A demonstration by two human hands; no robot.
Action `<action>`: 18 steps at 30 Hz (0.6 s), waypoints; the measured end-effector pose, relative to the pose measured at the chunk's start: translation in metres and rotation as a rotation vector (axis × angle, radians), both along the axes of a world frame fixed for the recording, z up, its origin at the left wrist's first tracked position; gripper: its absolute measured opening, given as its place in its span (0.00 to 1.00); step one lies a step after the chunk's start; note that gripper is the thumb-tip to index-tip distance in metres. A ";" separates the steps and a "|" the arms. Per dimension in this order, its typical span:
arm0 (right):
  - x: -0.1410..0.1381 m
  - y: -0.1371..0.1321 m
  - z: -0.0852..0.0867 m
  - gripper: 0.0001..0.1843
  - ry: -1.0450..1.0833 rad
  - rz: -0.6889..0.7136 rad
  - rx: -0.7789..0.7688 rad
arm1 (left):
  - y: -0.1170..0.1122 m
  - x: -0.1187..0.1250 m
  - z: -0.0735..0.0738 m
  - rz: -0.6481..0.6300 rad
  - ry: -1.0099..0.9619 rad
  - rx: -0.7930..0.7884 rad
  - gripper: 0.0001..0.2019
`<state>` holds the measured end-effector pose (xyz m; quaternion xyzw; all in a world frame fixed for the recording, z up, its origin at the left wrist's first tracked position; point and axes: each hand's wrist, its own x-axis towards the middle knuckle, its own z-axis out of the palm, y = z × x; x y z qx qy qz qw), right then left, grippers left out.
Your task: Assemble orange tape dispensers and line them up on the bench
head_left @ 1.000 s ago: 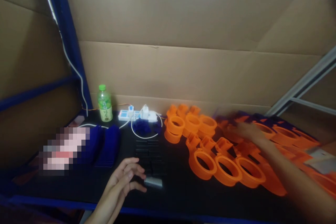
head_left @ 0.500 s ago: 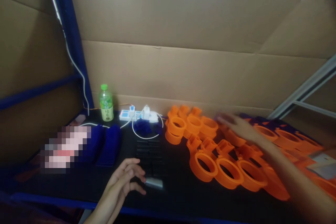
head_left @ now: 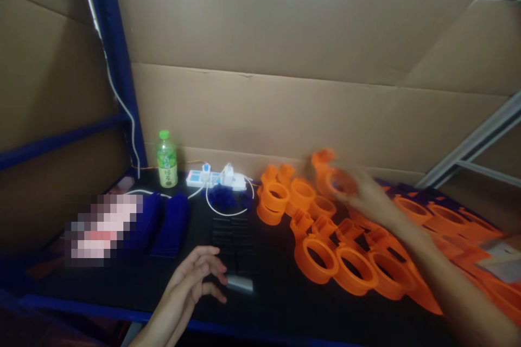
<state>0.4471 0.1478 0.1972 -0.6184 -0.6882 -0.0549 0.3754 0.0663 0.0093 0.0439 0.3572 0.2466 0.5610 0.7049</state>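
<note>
Right hand [head_left: 366, 195] smeared by motion blur; fingers closed around an orange ring-shaped plastic part [head_left: 331, 176], lifted clear above the back cluster of orange rings [head_left: 293, 195], though exactly how the fingertips grip it cannot be made out. The right forearm runs out of frame at the lower right and covers part of the front row of orange rings [head_left: 350, 265] and the orange parts lying further right. Left hand [head_left: 195, 276] rests on the black worktop [head_left: 122, 287], fingers loosely curled and slightly spread, holding nothing; fingertips just beside a small grey metal piece [head_left: 239, 283], too blurred to say whether they touch it. Its wrist is cut off by the bottom edge. Beyond the left hand, a dark ribbed block [head_left: 232, 236], nearly lost against the black surface. To its left, two dark blue ribbed parts [head_left: 169, 222] and a pixelated patch that hides whatever lies there. At the back, a green-capped drink bottle [head_left: 167, 160] stands upright, holding pale yellow-green liquid, just beside a blue rack post [head_left: 116, 65]. A white power strip [head_left: 215, 178] lies near it, with a white cable [head_left: 228, 209] looped around small dark blue pieces [head_left: 222, 195]. Cardboard sheets [head_left: 285, 65] wall off the back and left. A grey metal strut [head_left: 476, 141] slants at the right.
</note>
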 end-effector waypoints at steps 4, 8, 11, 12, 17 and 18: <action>-0.022 -0.037 -0.004 0.34 -0.023 0.107 -0.027 | 0.000 -0.001 0.000 0.011 0.008 0.014 0.16; -0.093 -0.106 -0.027 0.36 0.160 0.500 -0.330 | -0.006 -0.001 0.008 0.030 0.021 0.094 0.23; -0.147 -0.145 -0.050 0.40 0.126 0.792 -0.572 | -0.012 -0.001 0.013 0.038 -0.008 0.100 0.24; -0.160 -0.152 -0.056 0.41 0.098 0.830 -0.609 | -0.014 -0.001 0.014 0.054 -0.017 0.071 0.22; -0.175 -0.155 -0.071 0.40 -0.036 0.871 -0.534 | -0.015 -0.003 0.009 0.204 -0.051 -0.081 0.14; -0.172 -0.153 -0.072 0.35 -0.062 0.865 -0.506 | -0.014 -0.004 0.008 0.219 -0.059 -0.091 0.14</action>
